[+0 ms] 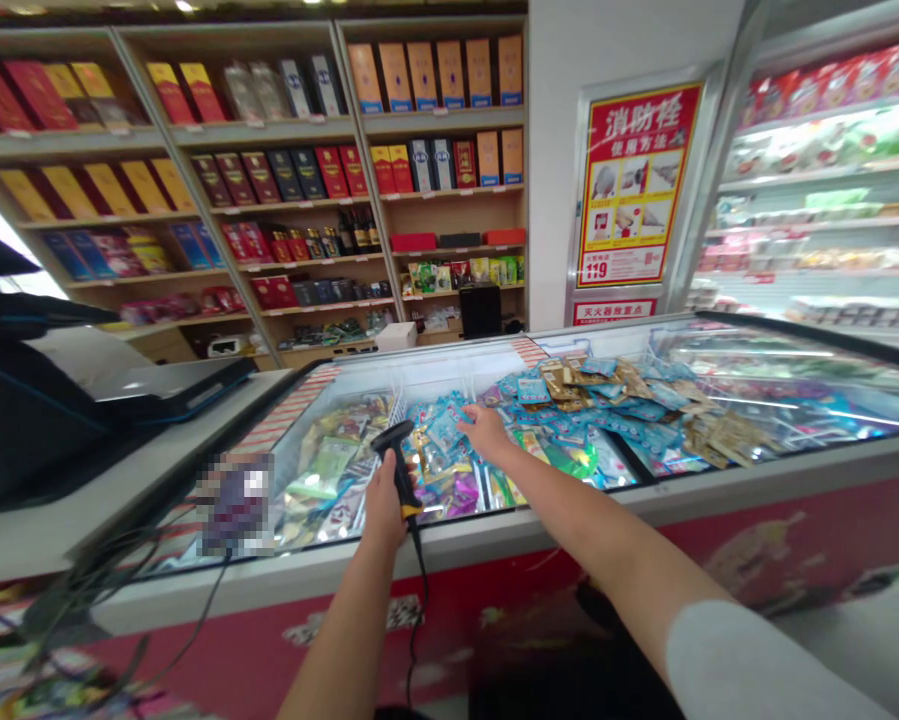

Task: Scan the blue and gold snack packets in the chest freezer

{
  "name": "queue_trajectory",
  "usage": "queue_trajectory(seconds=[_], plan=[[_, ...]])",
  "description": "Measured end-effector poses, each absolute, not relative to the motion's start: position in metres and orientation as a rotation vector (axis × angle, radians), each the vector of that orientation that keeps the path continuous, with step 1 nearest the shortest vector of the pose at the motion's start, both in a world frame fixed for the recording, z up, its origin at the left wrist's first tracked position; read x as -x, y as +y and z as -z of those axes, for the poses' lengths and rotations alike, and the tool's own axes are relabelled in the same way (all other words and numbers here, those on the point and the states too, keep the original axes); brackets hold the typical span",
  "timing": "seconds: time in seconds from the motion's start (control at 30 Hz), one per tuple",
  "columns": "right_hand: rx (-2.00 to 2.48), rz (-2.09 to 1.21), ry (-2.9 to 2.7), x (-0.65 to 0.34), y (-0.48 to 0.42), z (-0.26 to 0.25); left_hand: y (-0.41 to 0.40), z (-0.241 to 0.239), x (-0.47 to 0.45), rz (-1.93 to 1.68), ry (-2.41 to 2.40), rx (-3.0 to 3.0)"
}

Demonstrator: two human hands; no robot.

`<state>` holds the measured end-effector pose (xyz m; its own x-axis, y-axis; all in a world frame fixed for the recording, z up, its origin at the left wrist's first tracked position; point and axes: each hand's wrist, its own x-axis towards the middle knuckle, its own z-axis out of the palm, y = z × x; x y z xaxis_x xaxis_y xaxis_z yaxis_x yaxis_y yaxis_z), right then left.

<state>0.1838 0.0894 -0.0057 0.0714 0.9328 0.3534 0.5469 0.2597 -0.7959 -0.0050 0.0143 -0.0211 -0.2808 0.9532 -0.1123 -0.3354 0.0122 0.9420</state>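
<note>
My left hand (384, 503) is closed around the handle of a black barcode scanner (395, 447) with a cord hanging down, held above the chest freezer (494, 525). My right hand (485, 430) reaches into the open middle of the freezer and rests on blue wrapped ice-cream packets (449, 425); its fingers curl onto one packet, though a firm grip is not plain. More blue and brown packets (614, 400) lie heaped to the right.
The freezer's sliding glass lids (786, 385) cover both ends. A counter with a black register screen (14, 420) and cables stands at the left. Shelves of boxed goods (284, 180) line the back wall. A refrigerated display (824, 180) stands at the right.
</note>
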Motion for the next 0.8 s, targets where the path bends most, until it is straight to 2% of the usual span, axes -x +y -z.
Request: queue_trajectory(seconds=[0.13,0.23,0.37,0.57,0.8], plan=[[1.375,-0.517,-1.256,-0.213,0.092,0.021,0.014,0.02,0.006,-1.47,1.166,-0.82],[1.336,-0.634,-1.118,-0.22,0.091,0.036,0.013,0.015,0.002,-1.441,1.159,-0.845],[1.255,-0.727,-1.074,-0.217,0.092,0.044,0.014,0.011,-0.013,-1.389,1.129,-0.864],[1.313,-0.584,-1.113,-0.224,0.093,0.043,0.015,0.018,-0.036,-1.277,1.091,-0.94],[1.269,-0.678,-0.998,-0.224,0.097,0.047,0.011,0.02,-0.035,-1.217,1.1,-0.997]])
